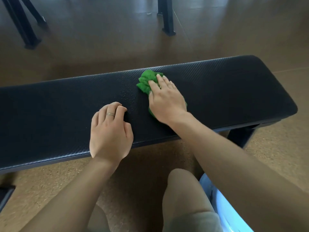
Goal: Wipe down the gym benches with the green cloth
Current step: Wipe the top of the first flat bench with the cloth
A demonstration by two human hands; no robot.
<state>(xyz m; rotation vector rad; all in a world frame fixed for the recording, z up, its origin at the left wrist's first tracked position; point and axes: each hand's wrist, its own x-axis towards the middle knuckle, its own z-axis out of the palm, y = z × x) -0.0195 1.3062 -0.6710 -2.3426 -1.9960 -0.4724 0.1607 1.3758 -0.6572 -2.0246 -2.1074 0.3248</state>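
Observation:
A black padded gym bench [225,91] runs across the view from left to right. The crumpled green cloth [147,81] lies on its top near the middle, and my right hand [164,101] presses down on it with fingers spread over the fabric. My left hand [110,129] rests on the bench's near side, left of the cloth, with fingers curled and nothing in it; a ring is on one finger. Small droplets speckle the pad between the two hands.
Black metal frame legs [167,17] stand on the brown floor beyond the bench, with more legs [25,25] at the far left. My knee [182,185] is below the bench's near edge. A bench leg [240,136] stands at the right.

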